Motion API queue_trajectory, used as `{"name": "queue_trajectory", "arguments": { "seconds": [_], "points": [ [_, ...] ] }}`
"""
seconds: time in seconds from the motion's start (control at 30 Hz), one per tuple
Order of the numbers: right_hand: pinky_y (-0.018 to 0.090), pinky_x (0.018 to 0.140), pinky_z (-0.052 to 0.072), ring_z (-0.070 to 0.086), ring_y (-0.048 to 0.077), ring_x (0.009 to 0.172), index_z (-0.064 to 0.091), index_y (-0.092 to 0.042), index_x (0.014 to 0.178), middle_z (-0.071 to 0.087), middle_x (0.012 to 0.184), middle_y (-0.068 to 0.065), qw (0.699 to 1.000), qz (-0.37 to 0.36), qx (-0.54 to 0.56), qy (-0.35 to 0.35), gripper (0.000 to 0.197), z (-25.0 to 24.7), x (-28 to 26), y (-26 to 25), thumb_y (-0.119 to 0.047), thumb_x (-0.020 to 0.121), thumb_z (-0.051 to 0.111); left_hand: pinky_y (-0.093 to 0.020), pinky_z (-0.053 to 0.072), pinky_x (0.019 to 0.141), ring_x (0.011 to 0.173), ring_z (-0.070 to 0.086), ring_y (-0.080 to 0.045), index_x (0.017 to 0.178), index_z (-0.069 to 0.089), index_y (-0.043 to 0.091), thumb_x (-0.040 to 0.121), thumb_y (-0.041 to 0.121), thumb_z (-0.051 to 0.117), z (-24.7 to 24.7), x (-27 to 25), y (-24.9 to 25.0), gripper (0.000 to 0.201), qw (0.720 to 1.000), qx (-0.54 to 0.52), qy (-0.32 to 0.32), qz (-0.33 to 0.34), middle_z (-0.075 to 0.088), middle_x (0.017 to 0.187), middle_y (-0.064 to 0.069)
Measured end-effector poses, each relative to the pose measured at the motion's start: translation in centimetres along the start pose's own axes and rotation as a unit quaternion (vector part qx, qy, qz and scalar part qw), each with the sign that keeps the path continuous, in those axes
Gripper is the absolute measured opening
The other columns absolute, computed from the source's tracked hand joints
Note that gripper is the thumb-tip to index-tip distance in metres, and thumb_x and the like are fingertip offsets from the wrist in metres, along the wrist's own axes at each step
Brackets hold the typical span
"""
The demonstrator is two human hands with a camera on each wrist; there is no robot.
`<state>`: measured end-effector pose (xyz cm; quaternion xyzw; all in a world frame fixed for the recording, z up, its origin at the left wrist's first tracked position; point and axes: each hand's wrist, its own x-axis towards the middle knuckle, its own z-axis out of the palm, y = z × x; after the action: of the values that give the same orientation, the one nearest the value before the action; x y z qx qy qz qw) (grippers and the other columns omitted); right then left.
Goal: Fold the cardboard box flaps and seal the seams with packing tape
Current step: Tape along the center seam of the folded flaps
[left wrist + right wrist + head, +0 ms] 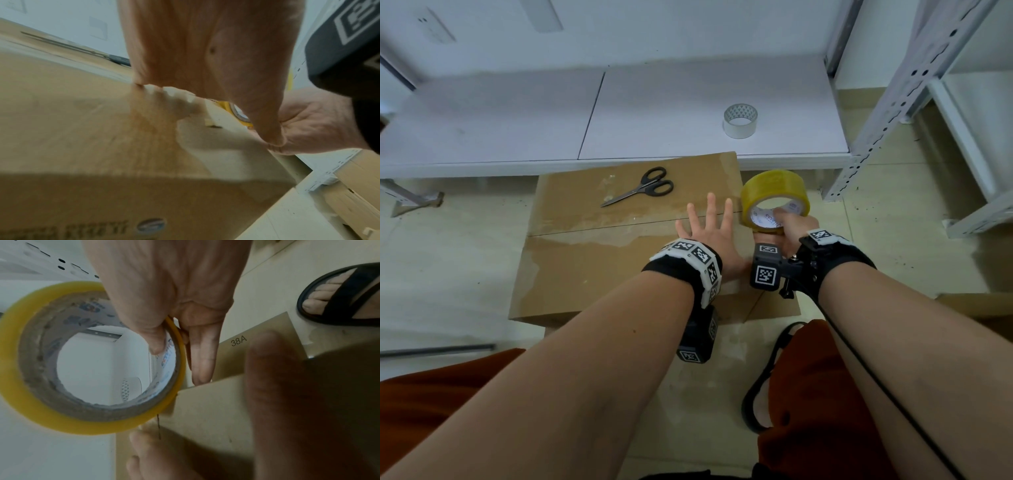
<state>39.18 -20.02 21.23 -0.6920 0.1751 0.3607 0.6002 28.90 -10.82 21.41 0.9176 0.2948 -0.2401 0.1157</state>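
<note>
Floor-level cardboard box [592, 260]: left hand [710, 236] splayed flat, right hand [792, 229] grip around yellow tape roll [774, 192] (thumb inside).

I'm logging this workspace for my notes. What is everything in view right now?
cardboard box: one, brown, on the floor, flaps folded shut
yellow tape roll: one, yellowish, at the box's right edge
clear tape roll: one, clear, on the white shelf
scissors: one pair, black handles, on the box top
metal rack: one, pale grey, at right
sandal: one seen, black, on a foot
left hand: fingers spread, flat on the box
right hand: grips the yellow tape roll
</note>
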Motion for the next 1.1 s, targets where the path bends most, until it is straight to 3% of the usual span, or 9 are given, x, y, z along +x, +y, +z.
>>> {"name": "queue_trajectory", "arguments": {
  "seconds": [0.1,0.27,0.4,0.63,0.73,0.83,0.97,1.03,1.1],
  "points": [
    [0.025,0.037,0.049,0.062,0.019,0.037,0.046,-0.001,0.111,0.06,0.074,0.015,1.0,-0.003,-0.001,-0.016,0.024,-0.4,0.2,0.1,-0.012,0.092,0.058,-0.068,-0.003,0.111,0.144,-0.023,-0.034,0.149,-0.021,0.024,0.078,0.064,0.058,0.0,0.2,0.7,0.114,1.0,-0.008,-0.001,0.013,-0.028,0.157,0.004],
    [0.039,0.072,0.058,0.071,0.03,0.076,0.058,0.0,0.115,0.07,0.094,0.02,0.997,0.021,-0.024,-0.071,0.046,0.0,0.6,0.6,-0.032,0.084,0.069,-0.074,0.0,0.105,0.144,-0.025,-0.022,0.152,-0.016,0.02,0.079,0.067,0.053,0.1,0.5,0.7,0.111,0.999,0.023,-0.013,0.021,-0.029,0.156,0.006],
    [0.031,0.062,0.054,0.067,0.022,0.067,0.061,-0.005,0.108,0.068,0.081,0.011,0.995,0.004,-0.062,-0.083,0.045,0.5,0.8,0.7,-0.039,0.082,0.071,-0.075,0.001,0.105,0.145,-0.024,-0.024,0.153,-0.013,0.023,0.082,0.066,0.052,-0.4,0.7,0.9,0.105,0.999,0.013,-0.035,0.015,-0.029,0.156,0.007],
    [0.037,0.072,0.057,0.07,0.027,0.071,0.055,-0.001,0.116,0.07,0.083,0.013,0.995,0.006,-0.078,-0.066,0.052,-0.5,1.7,0.3,-0.039,0.082,0.07,-0.074,0.003,0.106,0.144,-0.024,-0.026,0.152,-0.015,0.024,0.084,0.062,0.052,-0.8,0.7,1.2,0.103,0.998,0.038,-0.046,0.005,-0.03,0.156,0.004],
    [0.037,0.084,0.054,0.066,0.026,0.083,0.051,-0.003,0.128,0.064,0.094,0.011,0.992,0.012,-0.125,-0.034,0.063,-0.7,1.8,0.4,-0.046,0.084,0.065,-0.076,0.003,0.104,0.143,-0.027,-0.028,0.15,-0.021,0.023,0.082,0.064,0.055,-0.7,0.6,1.4,0.11,0.998,0.042,-0.054,0.0,-0.032,0.155,0.003],
    [0.031,0.078,0.043,0.055,0.024,0.083,0.044,-0.002,0.135,0.053,0.1,0.013,0.969,0.02,-0.248,-0.004,0.069,-0.2,1.5,-0.4,-0.054,0.091,0.05,-0.077,0.0,0.103,0.143,-0.029,-0.028,0.149,-0.023,0.023,0.078,0.069,0.056,-0.6,0.6,1.2,0.115,0.998,0.04,-0.053,0.001,-0.033,0.155,0.003],
    [0.029,0.096,0.042,0.054,0.027,0.119,0.041,0.004,0.136,0.052,0.132,0.018,0.96,0.029,-0.278,-0.009,0.061,-0.1,1.2,-1.2,-0.044,0.098,0.043,-0.076,-0.002,0.103,0.142,-0.029,-0.027,0.149,-0.022,0.023,0.068,0.084,0.051,-0.5,0.8,1.2,0.125,0.998,0.033,-0.053,0.006,-0.032,0.155,0.004],
    [0.021,0.086,0.047,0.054,0.023,0.113,0.039,0.003,0.137,0.048,0.139,0.017,0.965,0.021,-0.256,-0.048,0.058,-0.7,1.6,-0.6,-0.04,0.099,0.044,-0.076,-0.001,0.104,0.142,-0.03,-0.028,0.149,-0.023,0.023,0.064,0.089,0.048,-0.6,0.8,1.2,0.129,0.998,0.039,-0.058,0.004,-0.033,0.154,0.003],
    [0.009,0.058,0.049,0.052,0.016,0.091,0.035,0.0,0.141,0.042,0.144,0.015,0.971,-0.002,-0.209,-0.115,0.056,-1.3,2.4,0.3,-0.036,0.099,0.044,-0.076,-0.001,0.104,0.142,-0.03,-0.028,0.149,-0.024,0.023,0.063,0.09,0.047,-0.7,0.6,1.2,0.13,0.997,0.042,-0.06,0.006,-0.034,0.154,0.003]
  ]
}}
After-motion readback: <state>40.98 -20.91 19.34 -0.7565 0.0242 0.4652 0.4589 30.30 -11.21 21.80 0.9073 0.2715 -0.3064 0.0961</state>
